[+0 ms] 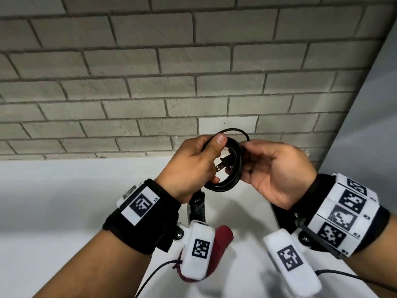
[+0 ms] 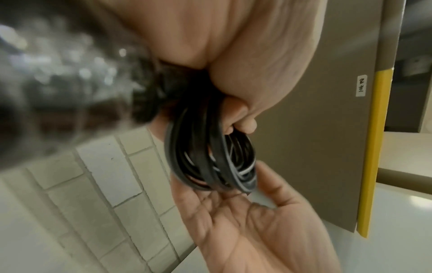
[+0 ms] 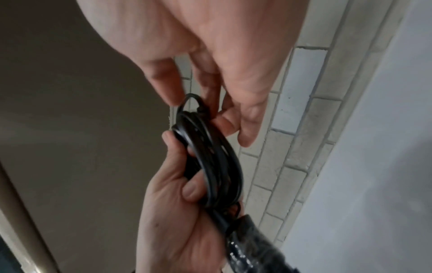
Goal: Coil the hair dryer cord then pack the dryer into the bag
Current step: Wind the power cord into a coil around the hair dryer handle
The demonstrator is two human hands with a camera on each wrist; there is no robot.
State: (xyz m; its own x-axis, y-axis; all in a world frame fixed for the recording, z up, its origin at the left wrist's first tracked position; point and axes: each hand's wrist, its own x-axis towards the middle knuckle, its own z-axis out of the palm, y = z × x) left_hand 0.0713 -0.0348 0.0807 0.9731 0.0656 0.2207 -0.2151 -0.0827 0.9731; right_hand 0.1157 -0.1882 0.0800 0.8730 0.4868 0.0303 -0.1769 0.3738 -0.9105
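Note:
My left hand (image 1: 216, 160) grips a coil of black cord (image 1: 233, 168), thumb on top and fingers curled through the loops. The plug (image 1: 223, 165) pokes into the middle of the coil. A looser loop (image 1: 234, 130) stands above the bundle. My right hand (image 1: 245, 155) pinches the coil's right side with its fingertips (image 3: 205, 103), palm facing me. The glossy black hair dryer (image 1: 198, 206) hangs below my left hand and is mostly hidden; its handle (image 3: 252, 245) shows in the right wrist view. A dark red bag (image 1: 222, 238) lies on the white table (image 1: 64, 201), partly behind my left wrist camera.
A grey brick wall (image 1: 150, 82) rises right behind the table. A flat grey panel (image 1: 369, 104) closes the right side, with a yellow edge strip (image 2: 374, 147). Thin black camera cables (image 1: 150, 276) trail from both wrists over the table's near part.

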